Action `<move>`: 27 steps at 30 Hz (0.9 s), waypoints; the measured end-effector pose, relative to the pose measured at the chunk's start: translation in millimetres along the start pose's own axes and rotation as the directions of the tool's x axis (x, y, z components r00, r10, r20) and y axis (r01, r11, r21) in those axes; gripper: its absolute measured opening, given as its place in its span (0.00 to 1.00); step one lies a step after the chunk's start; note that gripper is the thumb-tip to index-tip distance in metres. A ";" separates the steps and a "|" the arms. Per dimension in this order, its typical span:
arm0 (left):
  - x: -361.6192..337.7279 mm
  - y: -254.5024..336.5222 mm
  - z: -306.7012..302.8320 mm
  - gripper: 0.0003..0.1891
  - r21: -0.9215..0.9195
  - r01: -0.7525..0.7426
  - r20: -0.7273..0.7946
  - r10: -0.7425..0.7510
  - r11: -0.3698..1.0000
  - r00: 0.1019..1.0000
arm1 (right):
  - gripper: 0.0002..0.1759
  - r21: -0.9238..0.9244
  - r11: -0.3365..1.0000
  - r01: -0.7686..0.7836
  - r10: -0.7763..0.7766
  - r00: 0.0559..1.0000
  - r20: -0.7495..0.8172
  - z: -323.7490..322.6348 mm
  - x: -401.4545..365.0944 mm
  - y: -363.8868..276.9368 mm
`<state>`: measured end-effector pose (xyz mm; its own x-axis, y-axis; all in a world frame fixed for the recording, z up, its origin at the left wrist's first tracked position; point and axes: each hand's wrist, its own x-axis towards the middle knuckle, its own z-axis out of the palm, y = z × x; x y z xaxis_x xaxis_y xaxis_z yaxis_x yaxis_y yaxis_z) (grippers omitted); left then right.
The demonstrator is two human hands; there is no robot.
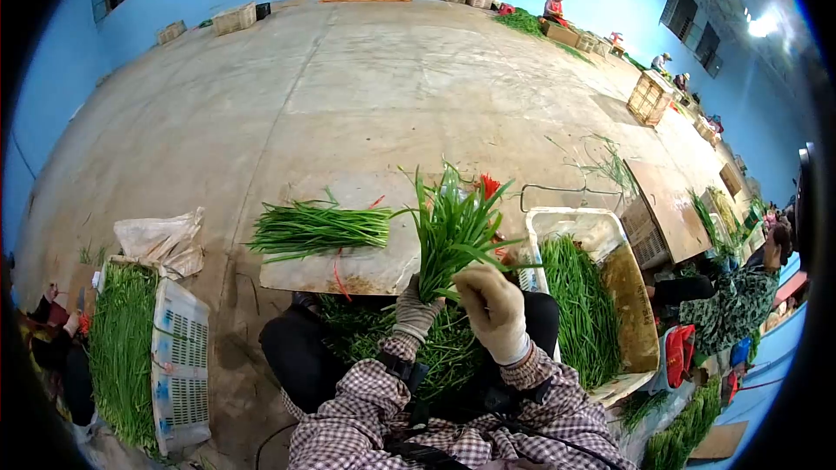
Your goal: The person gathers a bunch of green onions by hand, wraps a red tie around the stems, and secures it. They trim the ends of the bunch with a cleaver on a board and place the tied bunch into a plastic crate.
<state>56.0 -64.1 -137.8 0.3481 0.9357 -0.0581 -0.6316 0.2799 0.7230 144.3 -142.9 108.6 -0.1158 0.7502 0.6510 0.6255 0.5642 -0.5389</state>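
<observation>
My left hand [416, 312], in a grey work glove, is wrapped round the lower end of a bunch of long green chives [451, 231], leaves pointing up and away from me. Just right of it is my right hand [494, 309], in a pale glove, its fingers curled in; whether anything is pinched in them is hidden. A tied bundle of chives [322, 228] lies on a low board [292, 274] in front of me, with red strips beside it. More red ties [489, 185] show behind the held bunch. Loose chives [357, 324] fill my lap.
A white crate [646, 322] holding chives stands close on my right, and another crate [183, 365] of greens on my left. A white sack [161, 239] lies behind the left one. Co-workers sit at both sides and along the far right wall. Concrete floor [348, 96] stretches ahead.
</observation>
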 end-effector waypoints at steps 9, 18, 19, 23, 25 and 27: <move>-13.9 4.7 14.7 0.28 0.454 -0.126 0.084 0.099 0.882 0.992 | 0.15 -0.198 0.977 -0.085 0.038 0.972 -0.231 -21.8 32.7 -8.7; -20.5 3.9 13.1 0.37 0.930 -0.352 0.288 0.386 0.106 0.877 | 0.07 -0.239 0.926 -0.291 0.277 0.957 -0.088 0.6 14.0 32.1; -17.0 -5.2 7.3 0.36 0.904 -0.363 0.255 0.395 0.228 0.883 | 0.07 -0.239 0.926 -0.291 0.278 0.956 -0.088 0.7 11.8 33.3; -24.4 9.1 13.7 0.34 0.921 -0.373 0.284 0.459 0.113 0.842 | 0.06 -0.005 0.967 -0.255 0.253 0.961 -0.108 -10.9 10.7 34.5; -27.7 13.8 14.1 0.33 0.926 -0.364 0.285 0.452 0.097 0.845 | 0.07 0.186 0.968 -0.167 0.217 0.929 -0.300 -33.6 18.9 19.1; -25.4 14.6 13.7 0.33 0.930 -0.358 0.289 0.445 0.078 0.848 | 0.09 0.039 0.999 -0.019 0.037 0.839 -0.543 -63.0 32.8 -2.7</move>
<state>47.4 -86.7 -116.4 0.2145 0.8554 0.4715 0.4706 -0.5135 0.7175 187.4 -141.6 165.1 0.3453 0.4629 0.8164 0.5972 0.5627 -0.5717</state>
